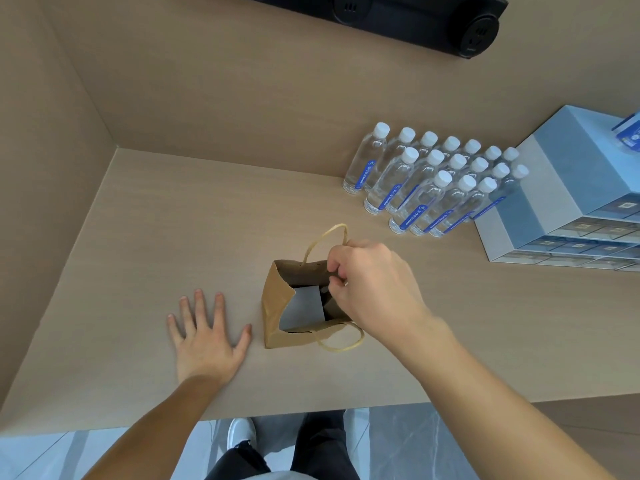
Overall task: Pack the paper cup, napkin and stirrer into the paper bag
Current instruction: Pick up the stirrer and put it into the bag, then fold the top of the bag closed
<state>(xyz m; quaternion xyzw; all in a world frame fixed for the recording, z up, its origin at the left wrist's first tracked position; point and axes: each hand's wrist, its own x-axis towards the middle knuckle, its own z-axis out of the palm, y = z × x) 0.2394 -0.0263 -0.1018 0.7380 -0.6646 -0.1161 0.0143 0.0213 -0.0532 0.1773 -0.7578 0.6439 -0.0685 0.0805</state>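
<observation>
- The paper bag (277, 306) is brown kraft paper, standing upright with its mouth open, on the light wood counter (173, 220), near the front edge and roughly in the middle.
- Its left wall is creased and buckled inward; the near rim sags a little.
- Two twisted paper-cord handles show: the far handle (325, 237) arches up, the near handle (343, 342) droops outward over the front wall.
- Inside lies a flat pale grey square, likely the napkin (304, 306); the rest of the inside is dark, and no cup or stirrer can be made out.
- The right hand (374, 289) is over the bag's right side, fingers curled shut at the far rim beside the handle's base; exactly what they pinch cannot be told.
- The left hand (207, 334) lies flat and open on the counter, fingers spread, just left of the bag, not touching it.
- Water bottles (433, 181) with white caps and blue labels stand in rows at the back right, beside a pale blue drawer unit (561, 188).
</observation>
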